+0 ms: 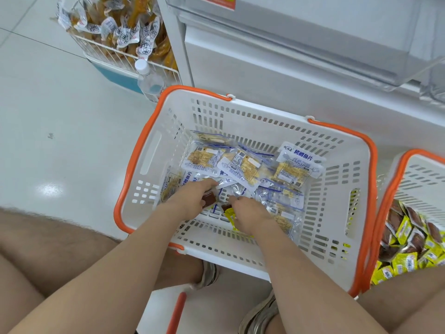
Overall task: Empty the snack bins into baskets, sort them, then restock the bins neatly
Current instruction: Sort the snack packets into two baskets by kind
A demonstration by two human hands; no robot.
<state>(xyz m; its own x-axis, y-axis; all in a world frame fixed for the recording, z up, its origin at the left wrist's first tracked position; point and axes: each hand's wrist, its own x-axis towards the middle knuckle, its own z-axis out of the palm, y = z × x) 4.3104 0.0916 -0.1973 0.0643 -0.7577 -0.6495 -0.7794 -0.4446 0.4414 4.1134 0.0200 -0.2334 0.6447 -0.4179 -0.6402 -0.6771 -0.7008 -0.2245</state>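
Reaching into the white basket (332, 213)

Left hand (190, 201) fingers (207, 184) pinch a brown packet (209, 198). Right hand (251, 216) fingers grip a yellow-brown packet (228, 210). Both are low among fish packets (243, 165). A second basket (423, 179) of yellow packets (407, 261) stands just right.

Two orange-rimmed baskets (240, 251), one wire basket (108, 51) far left, one water bottle (149, 80), roughly ten blue-white packets (297, 167), yellow-brown packets (407, 261) beyond counting.

The glossy floor (60, 145) bears an orange-rimmed basket (240, 259), a second basket (431, 165) (just right of it) and a wire rack (101, 51).
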